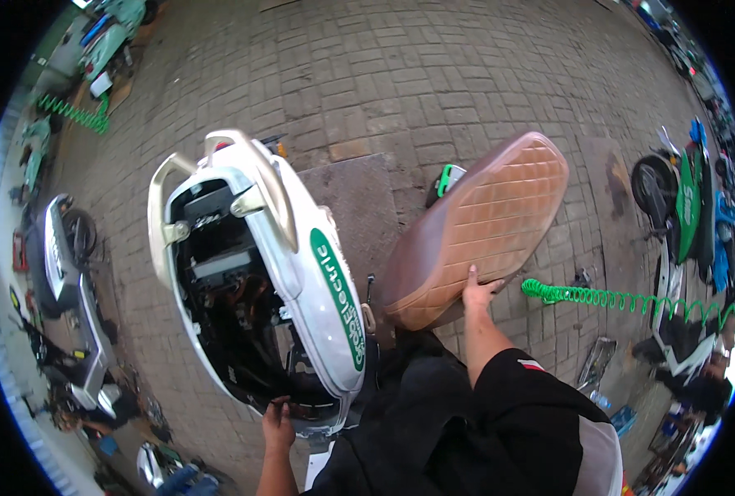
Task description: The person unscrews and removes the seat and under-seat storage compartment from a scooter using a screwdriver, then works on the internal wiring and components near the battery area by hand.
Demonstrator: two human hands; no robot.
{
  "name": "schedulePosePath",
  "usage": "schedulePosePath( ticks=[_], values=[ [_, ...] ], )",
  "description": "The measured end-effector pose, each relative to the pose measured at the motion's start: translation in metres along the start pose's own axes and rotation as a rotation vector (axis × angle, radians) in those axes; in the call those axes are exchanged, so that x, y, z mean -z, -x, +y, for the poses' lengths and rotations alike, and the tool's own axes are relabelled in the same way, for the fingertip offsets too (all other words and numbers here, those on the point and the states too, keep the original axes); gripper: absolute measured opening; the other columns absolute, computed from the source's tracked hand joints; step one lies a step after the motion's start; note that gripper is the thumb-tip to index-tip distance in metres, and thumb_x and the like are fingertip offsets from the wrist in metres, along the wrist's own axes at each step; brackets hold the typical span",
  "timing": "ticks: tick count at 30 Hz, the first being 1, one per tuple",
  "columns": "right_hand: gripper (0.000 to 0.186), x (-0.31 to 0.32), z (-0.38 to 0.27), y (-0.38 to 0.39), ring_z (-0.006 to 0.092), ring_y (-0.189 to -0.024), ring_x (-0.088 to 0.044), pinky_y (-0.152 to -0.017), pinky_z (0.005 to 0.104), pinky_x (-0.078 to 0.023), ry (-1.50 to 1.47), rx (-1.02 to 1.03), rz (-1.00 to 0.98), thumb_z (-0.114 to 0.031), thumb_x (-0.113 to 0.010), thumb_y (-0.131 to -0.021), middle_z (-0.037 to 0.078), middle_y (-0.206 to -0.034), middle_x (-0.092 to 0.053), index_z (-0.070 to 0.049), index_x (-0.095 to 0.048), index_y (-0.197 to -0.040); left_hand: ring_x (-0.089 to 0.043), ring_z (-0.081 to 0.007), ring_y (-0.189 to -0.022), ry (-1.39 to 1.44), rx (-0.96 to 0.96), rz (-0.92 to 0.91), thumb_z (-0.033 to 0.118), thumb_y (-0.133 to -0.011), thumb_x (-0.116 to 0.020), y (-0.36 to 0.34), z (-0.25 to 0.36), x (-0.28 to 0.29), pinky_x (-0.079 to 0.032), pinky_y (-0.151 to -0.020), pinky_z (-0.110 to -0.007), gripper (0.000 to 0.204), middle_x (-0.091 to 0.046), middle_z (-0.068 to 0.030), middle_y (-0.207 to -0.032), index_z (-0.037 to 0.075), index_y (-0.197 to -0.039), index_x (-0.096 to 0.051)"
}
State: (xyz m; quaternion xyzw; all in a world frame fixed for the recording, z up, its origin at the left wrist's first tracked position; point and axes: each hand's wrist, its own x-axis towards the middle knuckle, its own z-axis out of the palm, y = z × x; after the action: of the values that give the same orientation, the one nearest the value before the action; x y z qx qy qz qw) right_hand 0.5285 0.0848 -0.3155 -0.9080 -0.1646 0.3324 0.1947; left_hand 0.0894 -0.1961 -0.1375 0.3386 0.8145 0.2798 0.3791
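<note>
Hands (480,292) apart, brown seat (491,219) in right, scooter body (299,277) at left

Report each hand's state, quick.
Left hand: fingers curled at the rim of the white scooter body; whether it grips cannot be told.
Right hand: holding the brown quilted seat at its edge.

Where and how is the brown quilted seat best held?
I would grip the brown quilted seat by its two long edges, near the middle, from opposite sides: it is long and broad, with no visible handle, so this should balance it. The right hand touches its lower right part; the left hand, at the rim of the white scooter body, could come from the scooter's side.
</note>
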Motion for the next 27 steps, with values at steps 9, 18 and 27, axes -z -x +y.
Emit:
schedulePosePath(
  ticks=[9, 18, 27],
  values=[
    [0.120, 0.017, 0.004, -0.032, 0.0488, -0.142, -0.009, -0.116, 0.0483, -0.020, 0.122, 0.036, -0.078, -0.069, -0.058, -0.080, 0.038, -0.151, -0.005, -0.003, 0.014, -0.149, -0.067, -0.0213, -0.075, -0.030, 0.106, -0.087, 0.007, -0.096, -0.050, 0.015, 0.022, -0.014, -0.051, -0.074, -0.031, 0.017, -0.068, -0.0122, -0.080, -0.001, -0.107, -0.060],
    [0.117, 0.008, 0.003, 0.003, 0.0494, -0.142, -0.009, -0.116, 0.0481, -0.021, 0.119, 0.081, -0.109, -0.065, -0.062, -0.080, 0.042, -0.148, 0.004, -0.011, 0.015, -0.150, -0.067, -0.0208, -0.077, -0.100, 0.106, -0.190, 0.008, -0.095, -0.051, 0.017, 0.023, -0.021, -0.051, -0.075, -0.031, 0.018, -0.067, -0.0116, -0.082, -0.002, -0.107, -0.060],
    [0.117, 0.009, 0.017, -0.003, 0.0505, -0.142, -0.005, -0.117, 0.0507, -0.016, 0.188, 0.208, -0.134, -0.062, -0.063, -0.081, 0.036, -0.152, 0.001, -0.003, 0.012, -0.149, -0.065, -0.0190, -0.074, -0.031, 0.070, -0.179, 0.008, -0.095, -0.053, 0.007, 0.005, -0.020, -0.052, -0.072, -0.032, 0.016, -0.066, -0.0098, -0.079, 0.000, -0.106, -0.060]
  ],
)
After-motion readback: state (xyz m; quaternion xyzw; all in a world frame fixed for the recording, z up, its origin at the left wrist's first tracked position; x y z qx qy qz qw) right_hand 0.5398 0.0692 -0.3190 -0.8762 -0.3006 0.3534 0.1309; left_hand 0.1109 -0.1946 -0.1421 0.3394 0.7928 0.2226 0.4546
